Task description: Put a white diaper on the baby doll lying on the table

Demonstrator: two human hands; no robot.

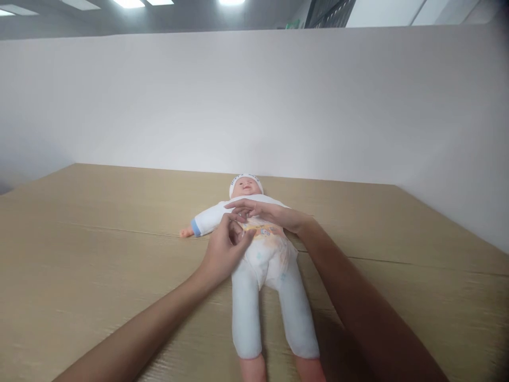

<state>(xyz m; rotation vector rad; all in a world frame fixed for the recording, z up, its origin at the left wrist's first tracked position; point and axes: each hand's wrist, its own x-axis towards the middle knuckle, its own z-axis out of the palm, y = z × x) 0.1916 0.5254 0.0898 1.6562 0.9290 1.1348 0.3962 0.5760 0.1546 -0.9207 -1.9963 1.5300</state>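
A baby doll (pixel 247 187) in a white cap lies on its back, its head at the far side and its legs towards me. It wears a white diaper (pixel 264 257) with an orange and yellow printed waistband over white cloth legs. My left hand (pixel 228 244) is at the left side of the waistband, fingers curled and the thumb apart over the diaper's front. Across the belly reaches my right hand (pixel 272 211), palm down, with its fingers stretched out to the left. It hides part of the doll's belly and its other arm. Nothing shows held in either hand.
The doll rests on a wide light-brown tabletop (pixel 119 254) with a seam running across it. A tall white partition (pixel 254 101) stands behind the table and along its right side. One doll arm (pixel 209 218) with a blue cuff stretches out to the left.
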